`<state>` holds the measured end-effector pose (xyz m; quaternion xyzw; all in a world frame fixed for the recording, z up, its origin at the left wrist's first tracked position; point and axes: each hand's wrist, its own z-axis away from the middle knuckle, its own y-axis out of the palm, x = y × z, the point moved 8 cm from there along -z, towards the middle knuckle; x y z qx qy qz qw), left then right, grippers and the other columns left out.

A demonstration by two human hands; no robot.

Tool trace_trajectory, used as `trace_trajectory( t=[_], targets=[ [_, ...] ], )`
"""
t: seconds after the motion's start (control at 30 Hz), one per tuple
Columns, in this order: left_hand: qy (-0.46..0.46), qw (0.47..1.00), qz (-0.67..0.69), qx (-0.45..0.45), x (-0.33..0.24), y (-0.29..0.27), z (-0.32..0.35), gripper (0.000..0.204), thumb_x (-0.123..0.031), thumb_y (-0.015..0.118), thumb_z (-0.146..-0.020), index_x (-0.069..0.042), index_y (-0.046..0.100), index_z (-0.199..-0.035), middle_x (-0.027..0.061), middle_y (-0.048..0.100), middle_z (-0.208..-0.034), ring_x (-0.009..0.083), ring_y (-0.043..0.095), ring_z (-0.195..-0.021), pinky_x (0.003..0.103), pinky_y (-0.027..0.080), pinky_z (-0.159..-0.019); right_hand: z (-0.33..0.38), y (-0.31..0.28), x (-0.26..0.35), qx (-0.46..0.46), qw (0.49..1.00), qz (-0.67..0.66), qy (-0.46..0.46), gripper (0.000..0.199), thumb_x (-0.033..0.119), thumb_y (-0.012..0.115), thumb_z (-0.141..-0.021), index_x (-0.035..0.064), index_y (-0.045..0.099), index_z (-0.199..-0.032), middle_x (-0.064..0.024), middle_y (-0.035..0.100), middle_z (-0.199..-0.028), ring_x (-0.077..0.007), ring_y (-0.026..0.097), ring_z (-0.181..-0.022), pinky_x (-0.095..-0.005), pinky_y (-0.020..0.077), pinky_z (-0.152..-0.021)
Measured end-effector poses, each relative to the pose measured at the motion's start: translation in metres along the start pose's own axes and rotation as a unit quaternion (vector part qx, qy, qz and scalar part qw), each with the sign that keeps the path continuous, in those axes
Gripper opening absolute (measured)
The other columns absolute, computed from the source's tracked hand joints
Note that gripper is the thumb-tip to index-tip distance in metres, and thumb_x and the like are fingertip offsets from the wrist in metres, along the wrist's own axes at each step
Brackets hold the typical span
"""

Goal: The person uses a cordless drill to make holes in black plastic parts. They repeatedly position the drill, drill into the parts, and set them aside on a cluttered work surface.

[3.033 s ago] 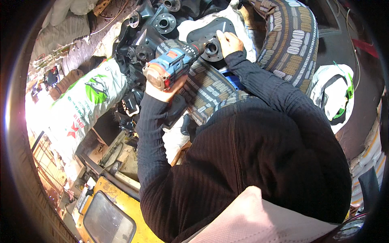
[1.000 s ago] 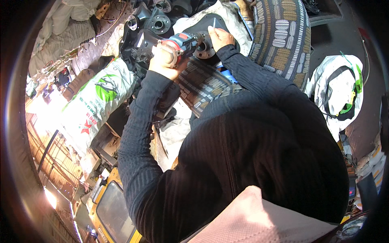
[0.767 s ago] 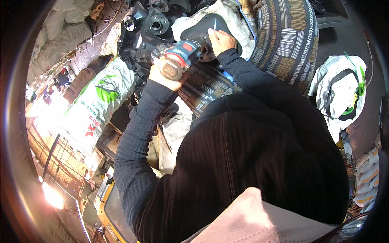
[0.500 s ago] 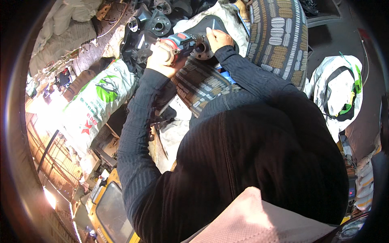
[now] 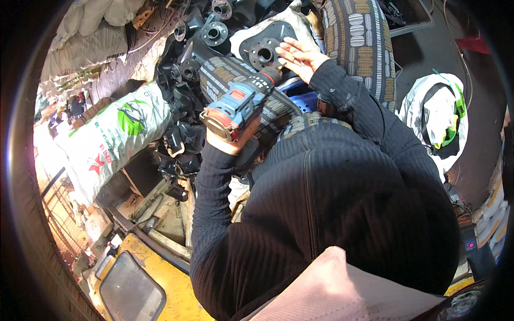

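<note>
My left hand (image 5: 231, 143) is wrapped round the handle of a blue and red cordless drill (image 5: 243, 101). The drill's nose points away from me, up and to the right, and its tip is close to the near side of a black metal plate with a round, holed flange (image 5: 263, 54). That part rests on a white sheet or sack (image 5: 292, 20). Beside the flange's right edge is my right hand (image 5: 302, 58), its fingers stretched and apart, with nothing visible in them. Whether the fingertips touch the flange I cannot tell.
More black flanged parts (image 5: 214, 33) are heaped at the far left. A patterned cushion (image 5: 358, 48) stands on the right, and a white and green sack (image 5: 120, 125) lies on the left. An open white bag (image 5: 450, 101) is farther right; a yellow panel (image 5: 176, 283) is at lower left.
The drill has come back toward me and right, away from the black parts. My right hand has loosened from a closed shape, its fingers now spread. The flange shows more fully.
</note>
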<state>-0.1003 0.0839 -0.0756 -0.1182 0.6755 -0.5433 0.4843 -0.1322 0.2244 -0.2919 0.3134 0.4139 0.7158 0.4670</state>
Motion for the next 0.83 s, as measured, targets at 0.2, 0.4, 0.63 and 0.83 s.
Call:
trace_trajectory(
  t=[0.2,0.4,0.63,0.83],
  targets=[
    [0.011,0.997,-0.068,0.018,0.000,0.008,0.006,0.029,-0.022,0.070,-0.072,-0.008,0.064,-0.096,0.0079,0.065,-0.091,0.0253,0.063,-0.081,0.038,0.048,-0.071,0.001,0.008,-0.013,0.003,1.000,-0.005,0.007,0.035,-0.004,0.046,-0.087,-0.0001,0.041,-0.122,-0.0168,0.050,-0.118,-0.0304,0.050,-0.113,-0.0424,0.0450,-0.094],
    [-0.021,0.999,-0.045,0.013,0.011,0.008,0.006,0.031,-0.023,0.070,-0.071,-0.009,0.063,-0.098,0.0084,0.064,-0.093,0.0264,0.062,-0.084,0.038,0.048,-0.074,0.003,0.014,-0.015,0.005,1.000,0.006,0.010,0.036,-0.001,0.049,-0.087,-0.0002,0.041,-0.122,-0.0162,0.051,-0.117,-0.0290,0.051,-0.113,-0.0410,0.0466,-0.092],
    [0.041,0.990,-0.120,0.054,0.002,0.014,-0.008,0.031,-0.021,0.068,-0.070,-0.009,0.062,-0.099,0.0092,0.063,-0.093,0.0287,0.061,-0.085,0.039,0.048,-0.076,0.001,0.009,-0.018,-0.012,1.000,0.021,0.010,0.036,0.000,0.049,-0.087,-0.0008,0.040,-0.122,-0.0167,0.049,-0.120,-0.0278,0.051,-0.112,-0.0399,0.0467,-0.092],
    [0.026,0.984,-0.138,0.112,-0.003,0.026,-0.017,0.044,-0.024,0.067,-0.071,-0.010,0.055,-0.112,0.0105,0.060,-0.104,0.0256,0.058,-0.097,0.039,0.044,-0.087,-0.003,-0.003,-0.026,-0.030,0.998,0.035,0.042,0.036,0.002,0.048,-0.089,0.0007,0.040,-0.124,-0.0168,0.048,-0.124,-0.0278,0.051,-0.113,-0.0397,0.0464,-0.090]
  ],
)
